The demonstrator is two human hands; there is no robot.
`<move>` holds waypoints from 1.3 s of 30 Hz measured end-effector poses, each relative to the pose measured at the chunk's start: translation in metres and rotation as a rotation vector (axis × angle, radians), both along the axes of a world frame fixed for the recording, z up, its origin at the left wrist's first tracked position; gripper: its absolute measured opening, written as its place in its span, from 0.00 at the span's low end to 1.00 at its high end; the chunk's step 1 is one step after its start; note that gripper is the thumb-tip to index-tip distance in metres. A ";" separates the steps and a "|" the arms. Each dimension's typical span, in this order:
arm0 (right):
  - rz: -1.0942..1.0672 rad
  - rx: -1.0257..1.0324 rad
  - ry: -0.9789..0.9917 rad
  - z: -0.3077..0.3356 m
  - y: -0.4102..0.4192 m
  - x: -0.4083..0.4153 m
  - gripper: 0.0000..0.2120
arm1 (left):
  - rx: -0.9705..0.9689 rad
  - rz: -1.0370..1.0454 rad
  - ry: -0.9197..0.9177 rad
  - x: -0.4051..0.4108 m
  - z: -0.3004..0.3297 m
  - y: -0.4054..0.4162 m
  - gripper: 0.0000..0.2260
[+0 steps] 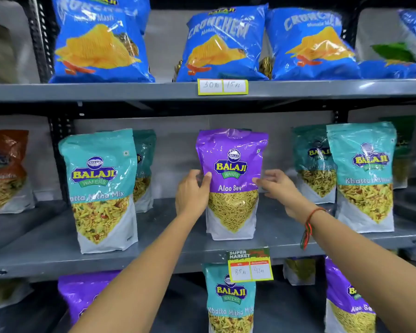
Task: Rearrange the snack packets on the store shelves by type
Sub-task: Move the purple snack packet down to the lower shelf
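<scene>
A purple Aloo Sev packet point(231, 183) stands upright in the middle of the grey middle shelf point(48, 251). My left hand point(192, 191) grips its left edge, thumb on the front. My right hand point(277, 188) touches its right edge with the fingertips, fingers spread. Teal Khatta Mitha Mix packets stand on the same shelf, one at the left point(101, 188) and two at the right point(364, 176). On the shelf below are a teal Khatta Mitha Mix packet point(229, 301) and purple Aloo Sev packets at the left point(82, 294) and right point(346, 301).
Blue Crunchem packets point(222, 44) line the top shelf above a price label point(222, 86). An orange packet point(6, 171) stands at the far left of the middle shelf. A supermarket price tag point(250, 265) hangs on the middle shelf's front edge. Black uprights point(58, 145) divide the bays.
</scene>
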State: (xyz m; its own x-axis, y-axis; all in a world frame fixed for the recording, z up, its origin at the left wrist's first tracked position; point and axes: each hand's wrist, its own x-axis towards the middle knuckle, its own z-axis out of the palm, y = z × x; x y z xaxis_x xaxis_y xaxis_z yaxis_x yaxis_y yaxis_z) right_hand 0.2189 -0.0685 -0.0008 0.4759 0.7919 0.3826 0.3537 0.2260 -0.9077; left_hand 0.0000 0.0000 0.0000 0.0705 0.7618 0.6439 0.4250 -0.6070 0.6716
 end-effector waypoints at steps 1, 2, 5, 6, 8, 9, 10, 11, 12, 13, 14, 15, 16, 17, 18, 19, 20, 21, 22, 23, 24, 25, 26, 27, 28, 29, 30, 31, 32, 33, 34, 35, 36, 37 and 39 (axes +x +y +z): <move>0.065 -0.025 0.041 -0.002 0.004 0.000 0.21 | 0.006 -0.009 -0.028 0.002 -0.001 0.001 0.15; 0.124 -0.052 0.040 -0.002 0.008 0.001 0.17 | 0.014 -0.008 -0.054 0.005 -0.002 0.004 0.15; 0.208 -0.046 0.053 -0.010 0.017 0.002 0.10 | 0.015 -0.003 -0.125 0.012 -0.007 0.008 0.14; 0.192 -0.021 0.068 -0.011 0.017 0.000 0.11 | 0.023 0.008 -0.133 0.013 -0.009 0.008 0.13; 0.149 0.033 0.070 -0.011 0.017 -0.002 0.07 | 0.025 0.032 -0.155 0.014 -0.008 0.008 0.11; 0.136 0.052 0.062 -0.012 0.016 -0.003 0.04 | 0.025 0.039 -0.167 0.014 -0.008 0.007 0.11; 0.119 0.065 0.051 -0.011 0.014 -0.005 0.05 | 0.020 0.048 -0.171 0.013 -0.008 0.006 0.11; 0.112 0.084 0.043 -0.011 0.012 -0.007 0.07 | 0.021 0.056 -0.174 0.012 -0.008 0.004 0.11; 0.109 0.103 0.036 -0.011 0.007 -0.011 0.08 | 0.023 0.064 -0.181 0.009 -0.008 0.000 0.12; 0.112 0.126 0.034 -0.011 0.003 -0.015 0.08 | 0.035 0.069 -0.195 0.005 -0.009 -0.004 0.12; 0.115 0.148 0.035 -0.010 -0.002 -0.020 0.07 | 0.049 0.071 -0.215 0.001 -0.011 -0.009 0.12; 0.122 0.169 0.037 -0.010 -0.008 -0.026 0.06 | 0.066 0.069 -0.242 -0.004 -0.012 -0.015 0.12; 0.130 0.188 0.036 -0.009 -0.014 -0.033 0.05 | 0.083 0.065 -0.267 -0.009 -0.014 -0.022 0.12; 0.135 0.210 0.034 -0.009 -0.020 -0.040 0.04 | 0.107 0.067 -0.292 -0.016 -0.015 -0.029 0.12; 0.139 0.224 0.033 -0.009 -0.027 -0.047 0.05 | 0.128 0.074 -0.314 -0.022 -0.015 -0.038 0.12; 0.145 0.232 0.037 -0.009 -0.034 -0.055 0.06 | 0.147 0.083 -0.334 -0.030 -0.016 -0.047 0.12; 0.156 0.235 0.046 -0.010 -0.041 -0.063 0.06 | 0.156 0.089 -0.357 -0.038 -0.017 -0.055 0.11; 0.170 0.242 0.051 -0.013 -0.047 -0.072 0.06 | 0.171 0.092 -0.379 -0.047 -0.019 -0.064 0.11; 0.185 0.249 0.059 -0.016 -0.054 -0.081 0.06 | 0.190 0.097 -0.397 -0.057 -0.022 -0.072 0.11; 0.203 0.255 0.071 -0.021 -0.059 -0.090 0.06 | 0.211 0.105 -0.414 -0.066 -0.027 -0.080 0.10; 0.226 0.257 0.085 -0.027 -0.065 -0.100 0.07 | 0.222 0.111 -0.431 -0.076 -0.033 -0.088 0.10; 0.248 0.260 0.094 -0.035 -0.070 -0.108 0.10 | 0.222 0.113 -0.446 -0.086 -0.042 -0.096 0.10; 0.279 0.262 0.100 -0.044 -0.076 -0.117 0.16 | 0.210 0.109 -0.457 -0.096 -0.052 -0.104 0.10; 0.322 0.254 0.098 -0.055 -0.081 -0.126 0.22 | 0.191 0.103 -0.464 -0.105 -0.064 -0.110 0.10; 0.361 0.230 0.090 -0.067 -0.086 -0.133 0.25 | 0.167 0.107 -0.464 -0.114 -0.079 -0.116 0.10; 0.390 0.202 0.072 -0.081 -0.091 -0.140 0.24 | 0.145 0.121 -0.455 -0.123 -0.095 -0.120 0.11; 0.409 0.166 0.041 -0.094 -0.096 -0.147 0.20 | 0.129 0.133 -0.440 -0.132 -0.112 -0.124 0.11; 0.422 0.126 0.005 -0.109 -0.098 -0.153 0.19 | 0.117 0.141 -0.417 -0.140 -0.130 -0.128 0.12; 0.429 0.085 -0.038 -0.125 -0.100 -0.158 0.20 | 0.104 0.152 -0.387 -0.148 -0.148 -0.130 0.12; 0.421 0.046 -0.094 -0.142 -0.099 -0.162 0.23 | 0.091 0.170 -0.352 -0.156 -0.168 -0.131 0.12; 0.398 0.009 -0.163 -0.158 -0.097 -0.165 0.24 | 0.073 0.192 -0.317 -0.163 -0.186 -0.131 0.12; 0.373 -0.033 -0.229 -0.175 -0.093 -0.167 0.25 | 0.044 0.210 -0.278 -0.170 -0.204 -0.129 0.12; 0.354 -0.076 -0.277 -0.191 -0.087 -0.169 0.25 | 0.006 0.219 -0.236 -0.176 -0.221 -0.127 0.13; 0.341 -0.116 -0.298 -0.207 -0.080 -0.171 0.24 | -0.037 0.224 -0.194 -0.180 -0.235 -0.123 0.14; 0.305 -0.188 -0.292 -0.235 -0.063 -0.172 0.22 | -0.116 0.266 -0.099 -0.184 -0.255 -0.111 0.18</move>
State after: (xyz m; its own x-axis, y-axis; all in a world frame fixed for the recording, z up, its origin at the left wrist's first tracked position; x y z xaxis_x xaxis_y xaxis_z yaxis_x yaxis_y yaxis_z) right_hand 0.0464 -0.1320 -0.2357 0.1035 0.9477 0.3021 0.5437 0.2004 -0.8150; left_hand -0.1843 -0.1111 -0.2553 -0.1998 0.8141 0.5453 0.4880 -0.4000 0.7758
